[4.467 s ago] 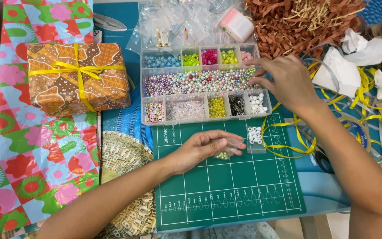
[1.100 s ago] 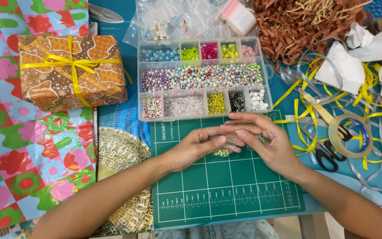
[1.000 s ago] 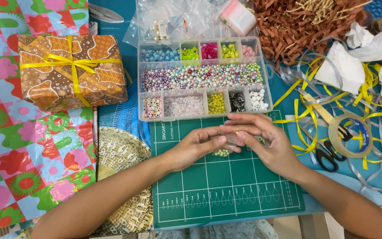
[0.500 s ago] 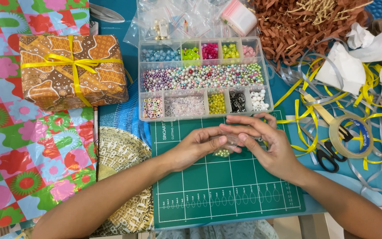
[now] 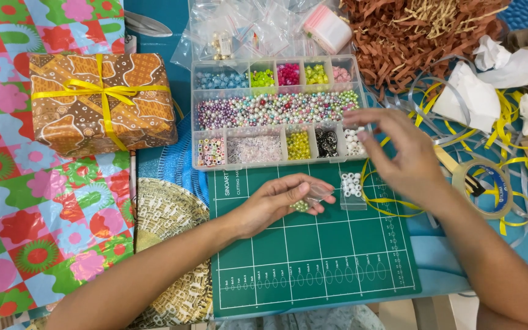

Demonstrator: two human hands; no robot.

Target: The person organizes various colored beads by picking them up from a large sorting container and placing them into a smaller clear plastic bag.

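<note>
My left hand (image 5: 273, 203) holds a small clear plastic bag (image 5: 313, 197) with a few pale green beads in it, just above the green cutting mat (image 5: 313, 256). My right hand (image 5: 398, 153) hovers, blurred, fingers apart, over the right end of the clear bead organiser box (image 5: 276, 110), near its compartment of white beads (image 5: 352, 142). Nothing shows between its fingers. A second small clear bag with white beads (image 5: 351, 186) lies on the mat right of my left hand.
A wrapped gift box with yellow ribbon (image 5: 99, 101) sits at left on colourful wrapping paper (image 5: 44, 226). Small empty zip bags (image 5: 258, 27) lie behind the organiser. Brown paper shreds (image 5: 423, 36), white tissue (image 5: 472, 95), yellow and silver ribbons, a tape roll (image 5: 481, 189) crowd the right.
My right hand has left the small bag at my left hand and lifted up and right toward the organiser's white-bead end. The bag of white beads on the mat is uncovered again.
</note>
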